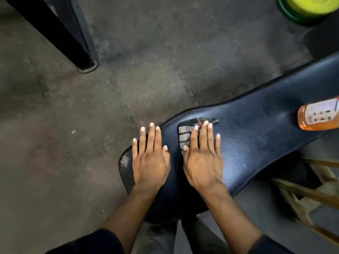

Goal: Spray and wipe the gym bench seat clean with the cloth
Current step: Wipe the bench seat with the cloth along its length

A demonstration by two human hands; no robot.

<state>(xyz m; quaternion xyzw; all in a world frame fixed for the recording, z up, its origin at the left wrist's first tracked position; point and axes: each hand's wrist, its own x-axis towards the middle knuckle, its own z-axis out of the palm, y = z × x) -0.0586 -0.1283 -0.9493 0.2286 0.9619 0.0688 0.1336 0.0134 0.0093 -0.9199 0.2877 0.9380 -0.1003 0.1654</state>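
While right hand [202,158] flat hides most of cloth [184,137] | left hand [149,158] flat on seat [256,129]

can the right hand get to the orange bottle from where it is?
Probably yes. The right hand lies flat on the cloth; only bare bench seat lies between it and the bottle.

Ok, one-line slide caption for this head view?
Both hands flat on the bench seat: right hand pressing the cloth, left hand bare, spray bottle resting nearby.

Cloth [185,137] mostly hidden under right hand [202,160]; orange bottle [319,115] cut by right edge, label blurred.
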